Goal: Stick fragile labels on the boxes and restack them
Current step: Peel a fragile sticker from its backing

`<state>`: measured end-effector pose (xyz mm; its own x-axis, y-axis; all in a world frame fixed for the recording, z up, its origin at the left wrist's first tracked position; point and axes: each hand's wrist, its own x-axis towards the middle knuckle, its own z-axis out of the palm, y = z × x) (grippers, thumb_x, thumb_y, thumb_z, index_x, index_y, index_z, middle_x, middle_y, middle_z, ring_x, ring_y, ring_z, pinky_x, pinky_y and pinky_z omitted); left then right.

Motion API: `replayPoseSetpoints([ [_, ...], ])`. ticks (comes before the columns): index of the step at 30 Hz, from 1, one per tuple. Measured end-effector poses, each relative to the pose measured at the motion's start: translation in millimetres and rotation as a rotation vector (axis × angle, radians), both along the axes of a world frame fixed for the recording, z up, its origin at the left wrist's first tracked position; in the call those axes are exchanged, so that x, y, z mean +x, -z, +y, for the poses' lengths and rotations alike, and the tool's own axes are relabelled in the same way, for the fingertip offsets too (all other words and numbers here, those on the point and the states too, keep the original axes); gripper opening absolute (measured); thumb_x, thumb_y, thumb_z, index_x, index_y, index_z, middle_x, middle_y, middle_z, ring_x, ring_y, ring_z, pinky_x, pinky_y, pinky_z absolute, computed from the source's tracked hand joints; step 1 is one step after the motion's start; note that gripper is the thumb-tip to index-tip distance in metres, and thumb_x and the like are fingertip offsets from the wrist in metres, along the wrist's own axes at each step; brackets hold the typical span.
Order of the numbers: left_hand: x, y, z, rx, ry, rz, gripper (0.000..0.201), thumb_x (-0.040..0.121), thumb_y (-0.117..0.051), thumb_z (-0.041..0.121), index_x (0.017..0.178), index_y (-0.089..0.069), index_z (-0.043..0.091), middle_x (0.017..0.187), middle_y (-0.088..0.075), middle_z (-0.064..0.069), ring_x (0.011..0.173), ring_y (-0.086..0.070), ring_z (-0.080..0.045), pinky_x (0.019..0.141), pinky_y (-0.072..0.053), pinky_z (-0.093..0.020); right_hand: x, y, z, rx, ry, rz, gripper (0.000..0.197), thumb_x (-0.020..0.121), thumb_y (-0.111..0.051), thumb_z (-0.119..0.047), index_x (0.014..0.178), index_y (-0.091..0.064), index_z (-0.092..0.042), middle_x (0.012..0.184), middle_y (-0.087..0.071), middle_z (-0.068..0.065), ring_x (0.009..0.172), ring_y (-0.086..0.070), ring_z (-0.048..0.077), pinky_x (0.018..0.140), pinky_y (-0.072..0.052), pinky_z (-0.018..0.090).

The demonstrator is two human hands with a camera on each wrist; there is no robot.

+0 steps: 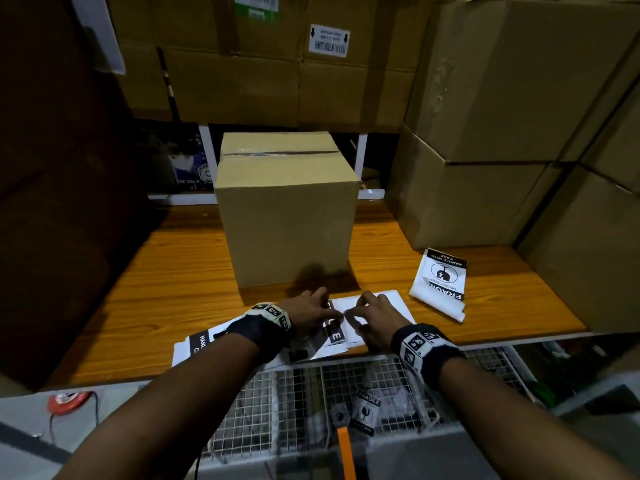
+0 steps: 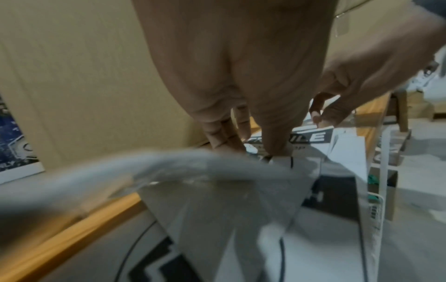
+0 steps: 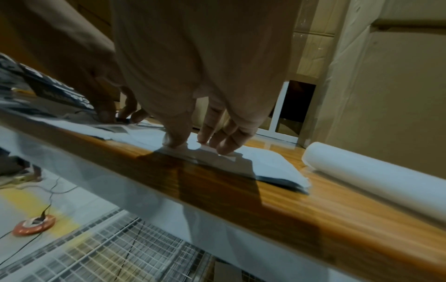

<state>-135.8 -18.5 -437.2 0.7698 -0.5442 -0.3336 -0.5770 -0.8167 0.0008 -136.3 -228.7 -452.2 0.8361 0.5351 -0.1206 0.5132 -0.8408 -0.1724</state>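
Observation:
A sealed cardboard box (image 1: pixel 287 209) stands upright in the middle of the wooden table (image 1: pixel 166 289), its near face bare. In front of it, at the table's edge, lies a loose pile of black-and-white fragile labels (image 1: pixel 384 301). My left hand (image 1: pixel 330 315) presses its fingertips (image 2: pixel 226 139) down on a label printed FRAGILE (image 2: pixel 311 137). Just to its right, my right hand (image 1: pixel 353 311) pinches a white corner of the top sheet (image 3: pixel 265 162) between thumb and fingers (image 3: pixel 217 141). The two hands almost touch.
A second curled pack of fragile labels (image 1: pixel 440 282) lies to the right on the table. Large cartons (image 1: pixel 485 133) stand stacked at the right and along the back (image 1: pixel 259 71). Below the table's front edge is a wire mesh basket (image 1: pixel 277 403), and an orange round object (image 1: pixel 67 401) lies at left.

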Motion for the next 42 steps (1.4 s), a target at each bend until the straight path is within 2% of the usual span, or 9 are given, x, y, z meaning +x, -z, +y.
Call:
replayPoseSetpoints([
  [4,-2,-1,2,0.0,0.007,-0.012,0.051,0.1,-0.055,0.027,0.146,-0.036,0.036,0.139,-0.029,-0.013,0.114,-0.047,-0.034,0.082,-0.047,-0.041,2,-6,-4,-0.019,0.02,0.048,0.02,0.094,-0.059,-0.019,0.112,-0.065,-0.027,0.125,-0.046,0.004,0.112,-0.043,0.032,0.093,-0.044,0.041],
  [11,3,1,9,-0.037,0.049,-0.027,0.041,0.102,-0.049,0.032,0.143,-0.041,0.032,0.133,-0.036,-0.013,0.106,-0.053,-0.035,0.078,-0.052,-0.045,4,-9,-2,-0.063,0.02,0.052,0.022,0.092,-0.061,-0.021,0.112,-0.067,-0.023,0.126,-0.046,0.005,0.11,-0.044,0.033,0.093,-0.043,0.038],
  [16,3,-8,-3,-0.03,0.092,-0.065,0.032,0.104,-0.045,0.031,0.133,-0.047,0.018,0.126,-0.038,-0.013,0.096,-0.056,-0.034,0.063,-0.038,-0.037,5,-13,1,-0.051,0.056,0.088,0.025,0.094,-0.059,-0.026,0.117,-0.067,-0.027,0.129,-0.045,0.005,0.114,-0.043,0.033,0.095,-0.041,0.037],
  [20,3,-8,-12,-0.122,0.056,-0.057,0.027,0.103,-0.05,0.027,0.123,-0.049,0.01,0.109,-0.043,-0.002,0.091,-0.049,-0.025,0.068,-0.047,-0.043,4,-12,3,-0.019,0.093,0.11,0.017,0.09,-0.063,-0.032,0.105,-0.069,-0.027,0.128,-0.046,0.002,0.115,-0.042,0.033,0.096,-0.041,0.039],
  [25,9,-8,-15,-0.086,0.12,-0.076,0.028,0.102,-0.05,0.019,0.128,-0.053,0.009,0.131,-0.043,-0.012,0.108,-0.054,-0.033,0.071,-0.044,-0.04,3,-12,5,-0.045,0.089,0.106,0.013,0.089,-0.065,-0.031,0.1,-0.068,-0.023,0.13,-0.045,0.003,0.114,-0.043,0.034,0.095,-0.042,0.04],
  [30,13,-5,-16,-0.074,0.136,-0.103,0.026,0.102,-0.05,0.02,0.125,-0.054,0.01,0.127,-0.048,-0.009,0.102,-0.058,-0.034,0.072,-0.051,-0.045,4,-11,5,-0.042,0.087,0.097,0.012,0.089,-0.066,-0.03,0.098,-0.068,-0.024,0.129,-0.046,0.004,0.112,-0.045,0.034,0.094,-0.044,0.042],
  [34,14,0,-9,-0.098,0.152,-0.128,0.022,0.101,-0.052,0.023,0.119,-0.055,0.011,0.123,-0.049,-0.008,0.095,-0.059,-0.033,0.068,-0.049,-0.042,4,-8,4,-0.022,0.091,0.084,0.009,0.087,-0.068,-0.028,0.095,-0.068,-0.023,0.128,-0.046,0.003,0.111,-0.045,0.035,0.093,-0.044,0.042],
  [39,13,8,1,-0.122,0.172,-0.163,0.017,0.098,-0.052,0.015,0.113,-0.055,0.009,0.119,-0.049,-0.01,0.086,-0.059,-0.035,0.067,-0.052,-0.047,4,-10,6,-0.002,0.117,0.103,0.016,0.088,-0.068,-0.027,0.104,-0.069,-0.024,0.13,-0.046,0.002,0.115,-0.042,0.033,0.094,-0.045,0.04],
  [42,12,11,3,-0.13,0.199,-0.167,0.018,0.097,-0.055,0.014,0.114,-0.057,0.009,0.123,-0.05,-0.009,0.088,-0.06,-0.036,0.066,-0.051,-0.045,3,-11,7,-0.007,0.12,0.091,0.023,0.09,-0.067,-0.028,0.112,-0.068,-0.027,0.132,-0.046,0.002,0.117,-0.042,0.032,0.096,-0.042,0.038],
])
